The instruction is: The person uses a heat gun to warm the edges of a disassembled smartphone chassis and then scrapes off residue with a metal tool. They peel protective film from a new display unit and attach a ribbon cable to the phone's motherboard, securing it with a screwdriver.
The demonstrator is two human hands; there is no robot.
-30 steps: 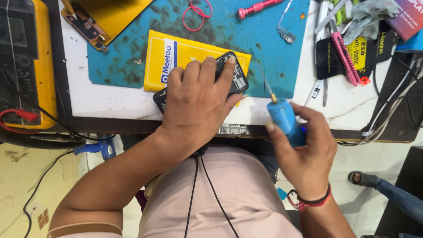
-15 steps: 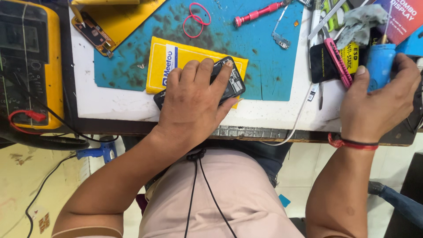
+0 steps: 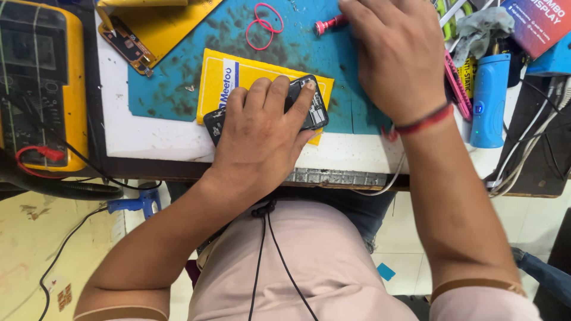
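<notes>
My left hand (image 3: pixel 262 137) lies over a black phone (image 3: pixel 310 107) with its back off and holds it down on a yellow packet (image 3: pixel 238 74). The packet rests on a stained blue work mat (image 3: pixel 178 89). My right hand (image 3: pixel 398 53) reaches across the mat, its fingers curled over a red-handled screwdriver (image 3: pixel 327 25). Only the handle's end shows, and the grip on it is hidden. A blue electric screwdriver (image 3: pixel 489 98) lies alone at the right of the bench.
A yellow multimeter (image 3: pixel 41 83) with a red lead sits at the left. A yellow tray holding a phone frame (image 3: pixel 128 41) and red rubber bands (image 3: pixel 264 24) lie at the back. Tools, a cloth and cables (image 3: pixel 523 160) crowd the right side. The bench edge (image 3: pixel 333 177) is close to my body.
My right hand set the blue electric screwdriver down at the right, then moved left over the red screwdriver. My left hand stayed on the phone.
</notes>
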